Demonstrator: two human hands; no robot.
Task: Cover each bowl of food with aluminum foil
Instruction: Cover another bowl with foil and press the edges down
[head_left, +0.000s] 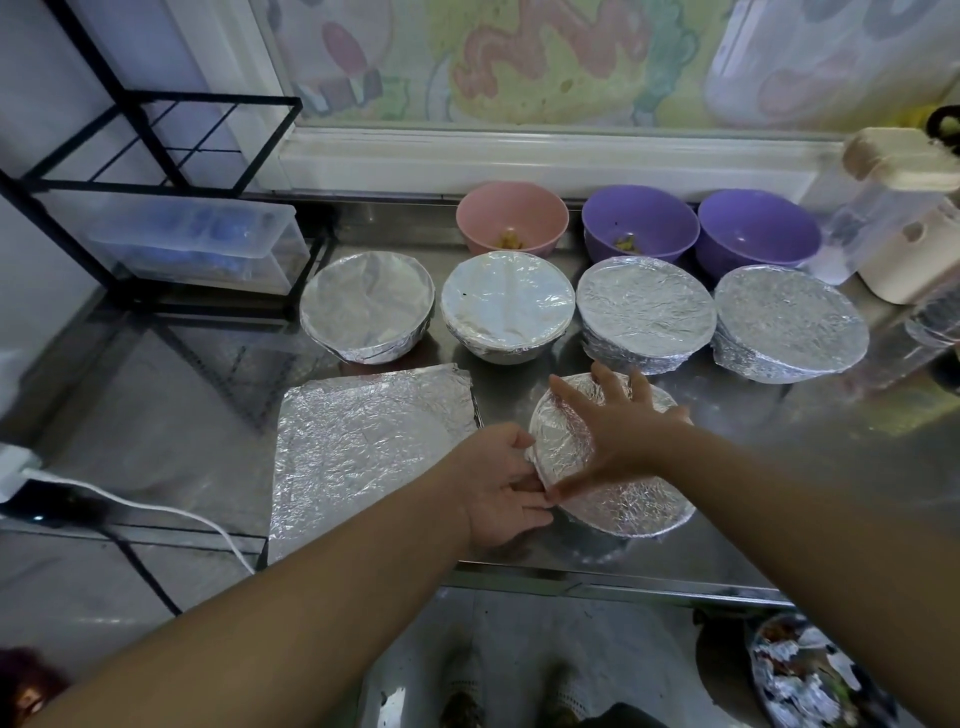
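The light is dim and bluish. I see soft glare on the foil sheet, only dull reflections on the steel counter. The wide lens bends the edges; corners look blurred.

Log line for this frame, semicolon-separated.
foil-covered near bowl; right hand flat on top; left hand at its rim; uncovered: pink bowl, two purple bowls; foil sheets beside

Bare counter lies open at three o'clock of the near covered bowl. A row of covered bowls blocks twelve o'clock; flat foil sheets lie at nine.
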